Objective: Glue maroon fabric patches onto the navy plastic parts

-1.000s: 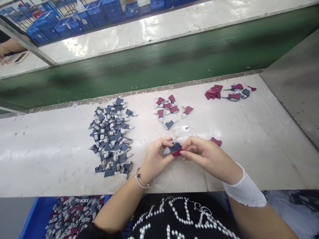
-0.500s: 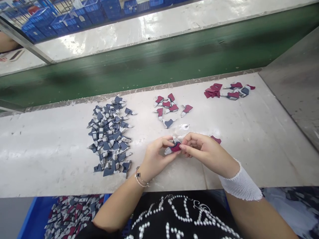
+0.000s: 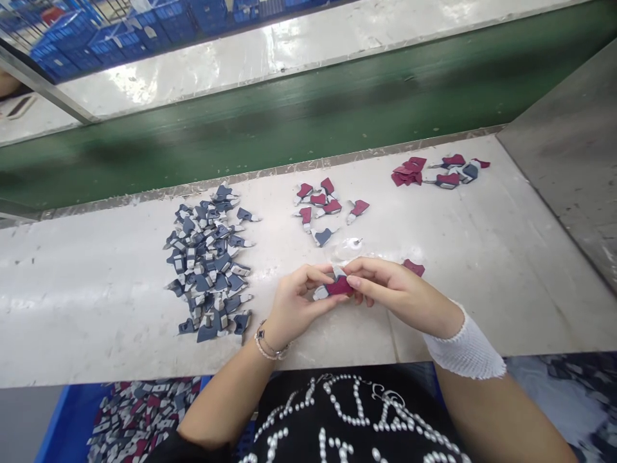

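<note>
Between my two hands is a small plastic part with grey-white ends and a dark red face (image 3: 339, 286). My left hand (image 3: 301, 296) pinches it from the left, thumb below and fingers above. My right hand (image 3: 388, 287) grips its right end, the thumb pressed on the red face. Just beyond my hands lies a small clear round dish (image 3: 348, 248) with a tiny dark tip in it. A loose dark red piece (image 3: 413, 267) rests beside my right hand, partly hidden by it. Several red-faced parts (image 3: 318, 200) and a blue-grey one (image 3: 322, 236) lie farther off.
A large heap of blue-grey and white parts (image 3: 209, 263) covers the table's left middle. Dark red pieces (image 3: 409, 172) and a few parts (image 3: 453, 173) lie at the back right. A blue bin (image 3: 62, 418) of parts stands below the front edge. A metal panel (image 3: 569, 148) borders the right.
The held part has turned so its red face shows more fully, with my right thumb now on that face. Both hands stay at nearly the same place; the view has shifted slightly.
</note>
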`<action>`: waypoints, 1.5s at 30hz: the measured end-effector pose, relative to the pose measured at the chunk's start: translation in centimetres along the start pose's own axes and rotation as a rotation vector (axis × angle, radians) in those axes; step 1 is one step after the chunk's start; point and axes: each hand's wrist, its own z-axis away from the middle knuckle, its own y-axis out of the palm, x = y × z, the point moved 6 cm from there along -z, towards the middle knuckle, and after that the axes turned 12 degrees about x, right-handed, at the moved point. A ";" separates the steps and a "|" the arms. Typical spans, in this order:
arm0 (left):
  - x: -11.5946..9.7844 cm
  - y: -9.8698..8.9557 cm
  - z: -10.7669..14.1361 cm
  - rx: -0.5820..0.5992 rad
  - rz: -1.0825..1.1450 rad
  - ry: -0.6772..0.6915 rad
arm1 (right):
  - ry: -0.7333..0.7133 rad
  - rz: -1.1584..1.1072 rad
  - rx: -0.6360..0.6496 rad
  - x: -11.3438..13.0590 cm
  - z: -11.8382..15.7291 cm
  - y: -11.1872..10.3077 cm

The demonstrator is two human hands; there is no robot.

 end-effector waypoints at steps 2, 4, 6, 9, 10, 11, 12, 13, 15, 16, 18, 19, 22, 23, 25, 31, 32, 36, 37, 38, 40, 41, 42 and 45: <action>-0.1 0.0 0.0 -0.003 -0.005 0.014 | -0.004 0.000 0.009 0.0 -0.1 0.1; -0.3 0.0 0.0 0.002 -0.016 0.032 | -0.001 0.003 0.011 0.0 0.0 0.2; -0.4 0.1 -0.1 0.010 -0.016 0.036 | 0.006 0.008 0.009 -0.1 0.1 0.3; -0.2 0.1 -0.1 0.010 -0.009 0.000 | 0.009 0.019 -0.002 -0.2 0.2 0.3; -0.2 0.1 0.0 0.013 -0.010 -0.011 | 0.008 0.021 -0.004 -0.2 0.2 0.4; -0.1 0.1 0.0 0.020 -0.013 -0.017 | 0.007 0.022 -0.005 -0.2 0.2 0.4; -0.1 0.1 0.0 0.028 -0.018 -0.015 | 0.006 0.023 -0.005 -0.2 0.1 0.4; -0.2 0.1 0.0 0.034 -0.025 -0.012 | 0.006 0.023 -0.002 -0.2 0.1 0.4; -0.3 0.1 0.0 0.036 -0.045 -0.010 | 0.008 0.024 0.003 -0.2 0.0 0.4; -0.3 0.0 0.0 0.029 -0.053 -0.008 | 0.011 0.026 0.006 -0.2 0.0 0.4; -0.5 -0.1 0.0 0.016 -0.060 0.003 | 0.018 0.036 0.009 0.0 0.1 0.5; -0.6 -0.1 0.0 0.012 -0.061 0.021 | 0.023 0.043 0.010 0.0 0.2 0.6; -1.1 -0.2 0.0 -0.007 -0.093 0.106 | 0.036 0.071 0.009 0.3 0.3 0.8; -1.2 -0.3 0.0 -0.012 -0.116 0.129 | 0.039 0.082 0.008 0.3 0.3 0.8; -1.3 -0.3 0.0 -0.019 -0.169 0.143 | 0.038 0.106 0.002 0.4 0.4 0.9; -1.8 -0.4 -0.1 -0.011 -0.301 0.177 | 0.028 0.209 -0.020 0.7 0.6 0.9; -2.1 -0.4 -0.1 -0.011 -0.321 0.204 | 0.022 0.229 -0.029 0.7 0.7 0.9; -2.7 -0.4 -0.2 -0.013 -0.369 0.254 | 0.006 0.295 -0.057 0.9 0.8 1.0; -2.8 -0.4 -0.2 -0.010 -0.378 0.255 | 0.004 0.304 -0.061 0.8 0.8 1.0; -2.9 -0.3 -0.2 -0.007 -0.389 0.257 | 0.001 0.313 -0.065 0.8 0.8 1.1; -3.2 -0.2 -0.2 -0.005 -0.416 0.268 | -0.006 0.331 -0.075 0.8 0.8 1.1; -3.3 -0.1 -0.2 -0.008 -0.428 0.275 | -0.012 0.340 -0.081 0.8 0.8 1.0; -3.4 -0.1 -0.2 -0.012 -0.438 0.282 | -0.018 0.349 -0.085 0.8 0.8 1.0; -3.7 -0.1 -0.2 -0.011 -0.457 0.307 | -0.042 0.370 -0.086 1.0 0.9 1.1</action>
